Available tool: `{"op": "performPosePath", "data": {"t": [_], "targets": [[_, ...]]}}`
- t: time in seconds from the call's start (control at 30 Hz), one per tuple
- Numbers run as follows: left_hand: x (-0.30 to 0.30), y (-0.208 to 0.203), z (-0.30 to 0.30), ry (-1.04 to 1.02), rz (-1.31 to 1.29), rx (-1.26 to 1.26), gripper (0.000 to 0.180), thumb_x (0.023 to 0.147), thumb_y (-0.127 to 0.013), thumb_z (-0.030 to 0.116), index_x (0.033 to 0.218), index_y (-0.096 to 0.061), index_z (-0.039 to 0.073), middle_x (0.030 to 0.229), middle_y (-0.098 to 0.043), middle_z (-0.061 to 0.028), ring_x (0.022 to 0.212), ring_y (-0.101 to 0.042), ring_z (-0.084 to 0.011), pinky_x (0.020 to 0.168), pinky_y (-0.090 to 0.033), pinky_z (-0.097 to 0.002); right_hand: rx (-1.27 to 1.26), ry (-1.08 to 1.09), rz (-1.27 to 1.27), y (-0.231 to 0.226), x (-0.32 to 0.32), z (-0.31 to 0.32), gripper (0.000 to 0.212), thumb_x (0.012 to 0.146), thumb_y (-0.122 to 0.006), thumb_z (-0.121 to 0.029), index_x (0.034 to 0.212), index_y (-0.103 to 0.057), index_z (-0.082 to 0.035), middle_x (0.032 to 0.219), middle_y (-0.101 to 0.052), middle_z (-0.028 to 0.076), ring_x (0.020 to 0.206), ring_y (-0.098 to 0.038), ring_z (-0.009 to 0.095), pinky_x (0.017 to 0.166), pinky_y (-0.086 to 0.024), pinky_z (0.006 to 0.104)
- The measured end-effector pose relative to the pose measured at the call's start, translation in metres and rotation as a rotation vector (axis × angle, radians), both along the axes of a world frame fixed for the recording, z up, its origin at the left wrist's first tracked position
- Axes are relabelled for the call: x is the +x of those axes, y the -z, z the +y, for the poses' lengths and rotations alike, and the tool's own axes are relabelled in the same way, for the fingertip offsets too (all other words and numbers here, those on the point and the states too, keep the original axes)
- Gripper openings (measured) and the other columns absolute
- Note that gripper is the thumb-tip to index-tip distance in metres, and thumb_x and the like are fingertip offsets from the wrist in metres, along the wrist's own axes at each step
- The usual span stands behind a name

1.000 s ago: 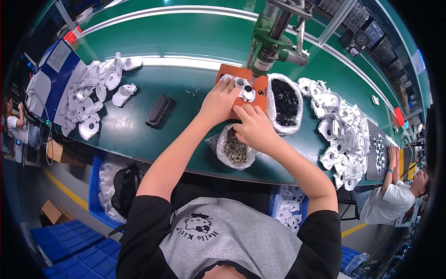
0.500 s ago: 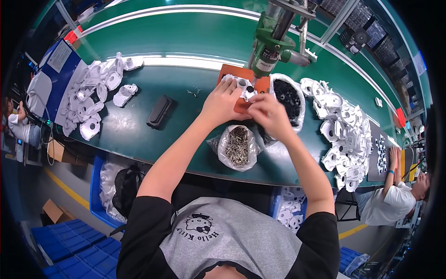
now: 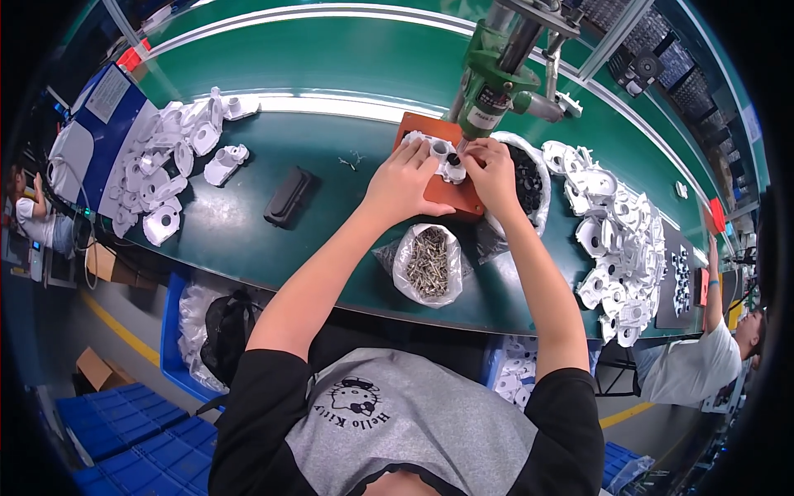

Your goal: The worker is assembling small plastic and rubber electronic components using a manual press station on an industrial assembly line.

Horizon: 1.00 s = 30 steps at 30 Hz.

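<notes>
A white plastic part (image 3: 440, 150) with round openings and a black piece in it rests on an orange block (image 3: 465, 197). From the left, the fingers of my left hand (image 3: 407, 183) press over its edge and hold it there, thumb stretched along the block's front. My right hand (image 3: 494, 175) is pinched at the part's right side, right under the tip of a green vertical driver machine (image 3: 488, 91). What its fingertips hold is too small to make out. Closer to me stands a clear bag of metal screws (image 3: 429, 263).
A bag of black pieces (image 3: 529, 178) sits right of the block. White parts are heaped at the left (image 3: 157, 178) and right (image 3: 616, 240). A black case (image 3: 289, 197) lies left of my forearm. At the far right another person (image 3: 691, 364) reaches forward.
My right hand has moved up from the block's front to the driver's tip. My left hand stays on the white part. The person at the right has stretched an arm farther forward.
</notes>
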<state>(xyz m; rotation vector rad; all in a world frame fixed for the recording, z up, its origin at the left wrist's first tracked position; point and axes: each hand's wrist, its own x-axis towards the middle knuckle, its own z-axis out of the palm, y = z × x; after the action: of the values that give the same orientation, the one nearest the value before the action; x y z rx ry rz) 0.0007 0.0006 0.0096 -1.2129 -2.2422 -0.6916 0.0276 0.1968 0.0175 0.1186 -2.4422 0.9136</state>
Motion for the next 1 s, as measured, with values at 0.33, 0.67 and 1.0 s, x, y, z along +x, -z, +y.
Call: {"op": "performPosePath", "data": {"t": [0.33, 0.67, 1.0], "targets": [[0.0002, -0.0015, 0.0004, 0.0, 0.006, -0.007, 0.077, 0.055, -0.077, 0.057, 0.1, -0.054, -0.002, 0.114, -0.058, -0.0239, 0.115, -0.053, -0.0367, 0.103, -0.039, -0.0442, -0.017, 0.002, -0.023, -0.0021, -0.0024, 0.003, 0.014, 0.075, -0.067, -0.013, 0.082, -0.072, -0.002, 0.096, -0.065, 0.009, 0.096, -0.055, 0.029, 0.087, -0.043, 0.0373], [-0.0008, 0.0002, 0.0004, 0.004, 0.01, 0.003, 0.076, 0.054, -0.078, 0.056, 0.099, -0.054, -0.001, 0.114, -0.058, -0.0242, 0.115, -0.053, -0.037, 0.103, -0.039, -0.045, -0.005, -0.033, -0.022, -0.0053, -0.0001, 0.002, 0.015, 0.074, -0.067, -0.014, 0.082, -0.072, -0.002, 0.095, -0.065, 0.008, 0.094, -0.056, 0.028, 0.085, -0.045, 0.036], [-0.0003, -0.0006, 0.0016, 0.008, 0.0, 0.005, 0.077, 0.054, -0.079, 0.055, 0.099, -0.054, -0.002, 0.114, -0.059, -0.0237, 0.115, -0.053, -0.0369, 0.103, -0.039, -0.0447, 0.128, 0.008, 0.065, -0.0027, 0.0035, -0.0029, 0.011, 0.075, -0.067, -0.015, 0.078, -0.071, -0.006, 0.097, -0.064, 0.005, 0.09, -0.058, 0.027, 0.078, -0.046, 0.0375]]}}
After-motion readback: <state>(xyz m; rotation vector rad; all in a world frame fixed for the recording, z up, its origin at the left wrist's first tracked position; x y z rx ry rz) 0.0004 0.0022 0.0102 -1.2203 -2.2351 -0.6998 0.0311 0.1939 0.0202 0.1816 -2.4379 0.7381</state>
